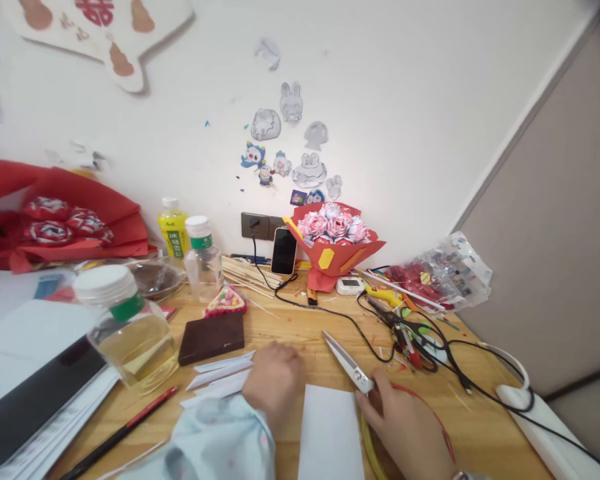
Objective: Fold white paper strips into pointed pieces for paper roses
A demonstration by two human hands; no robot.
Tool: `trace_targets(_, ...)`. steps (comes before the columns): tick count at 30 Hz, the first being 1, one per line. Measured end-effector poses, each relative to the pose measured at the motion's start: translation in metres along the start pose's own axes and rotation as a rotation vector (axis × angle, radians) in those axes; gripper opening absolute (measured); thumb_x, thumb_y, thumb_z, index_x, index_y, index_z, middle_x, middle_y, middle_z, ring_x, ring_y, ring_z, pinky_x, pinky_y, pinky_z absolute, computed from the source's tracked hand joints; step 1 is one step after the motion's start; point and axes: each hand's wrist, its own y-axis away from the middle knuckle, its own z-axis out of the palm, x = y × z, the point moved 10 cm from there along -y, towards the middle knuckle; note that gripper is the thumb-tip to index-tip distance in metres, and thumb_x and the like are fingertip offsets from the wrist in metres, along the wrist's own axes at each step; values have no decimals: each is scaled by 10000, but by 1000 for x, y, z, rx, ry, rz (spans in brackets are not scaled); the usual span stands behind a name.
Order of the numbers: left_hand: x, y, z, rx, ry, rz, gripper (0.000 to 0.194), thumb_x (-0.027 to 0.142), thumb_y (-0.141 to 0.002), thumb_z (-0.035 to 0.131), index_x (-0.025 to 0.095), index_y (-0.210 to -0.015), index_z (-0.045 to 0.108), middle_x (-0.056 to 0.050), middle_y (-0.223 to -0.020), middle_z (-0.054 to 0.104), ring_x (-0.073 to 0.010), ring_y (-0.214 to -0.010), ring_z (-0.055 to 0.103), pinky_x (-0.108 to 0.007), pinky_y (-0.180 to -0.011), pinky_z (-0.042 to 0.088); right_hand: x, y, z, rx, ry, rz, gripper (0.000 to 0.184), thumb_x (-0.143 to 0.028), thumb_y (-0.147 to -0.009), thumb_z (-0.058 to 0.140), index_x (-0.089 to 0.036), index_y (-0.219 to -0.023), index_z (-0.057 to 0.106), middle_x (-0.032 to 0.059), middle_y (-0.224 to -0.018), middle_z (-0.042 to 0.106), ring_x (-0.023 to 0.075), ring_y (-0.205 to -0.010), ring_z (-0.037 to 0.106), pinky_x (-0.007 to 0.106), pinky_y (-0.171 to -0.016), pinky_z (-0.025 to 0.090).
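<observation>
My left hand [275, 383], slightly smeared by motion, is low over the table beside several folded white paper strips [220, 377]. Its fingers look bent, but their tips are hidden. My right hand [405, 423] is closed around the handle end of a pair of scissors [347, 363], whose silver blades point up and left. Between both hands lies a white paper sheet [330, 430]. A yellow band [370, 447] and a thin red curved line [433, 413] show around my right hand; I cannot tell what they belong to.
Left stand a jar of pale liquid [135, 343], a dark brown box [213, 338] and a red-black pencil [130, 427]. Toward the wall are a phone [283, 251] and a red-wrapped paper bouquet [330, 257]. Black cables [460, 367], black-handled scissors [420, 327] and a power strip [545, 427] occupy the right.
</observation>
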Motion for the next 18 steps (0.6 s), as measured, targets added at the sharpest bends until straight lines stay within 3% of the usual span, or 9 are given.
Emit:
trace_targets(3, -34, -19, -12, -4, -20, -154, 200, 215, -733, 436, 179, -703, 631, -85, -807, 641, -220, -819, 556, -341, -741, 389, 14, -4, 1, 7, 11, 48, 205, -371, -803, 364, -193, -824, 464, 28, -546, 616, 187, -483, 591, 216, -367, 230)
trace_targets(6, -49, -31, -12, -10, -46, -220, 138, 214, -673, 507, 172, -694, 636, -91, -789, 642, -232, -785, 567, -326, -685, 400, 18, -6, 4, 4, -36, 69, 197, -369, -800, 370, -199, -808, 469, 34, -562, 623, 193, -500, 596, 215, -372, 261)
trace_targets(13, -58, -36, 3, -46, -73, -272, 113, 241, -679, 531, 198, -729, 623, -41, -815, 629, -185, -797, 565, -257, -666, 404, 23, -1, 3, 5, -116, 103, 205, -359, -804, 373, -191, -803, 489, 45, -571, 628, 205, -509, 603, 221, -376, 307)
trace_targets(18, -58, -40, 10, -97, -103, -266, 128, 237, -753, 498, 159, -780, 596, -39, -856, 608, -167, -825, 552, -297, -714, 423, 27, 4, 4, -21, -132, 149, 209, -335, -806, 373, -176, -817, 510, 68, -582, 633, 220, -515, 608, 234, -379, 340)
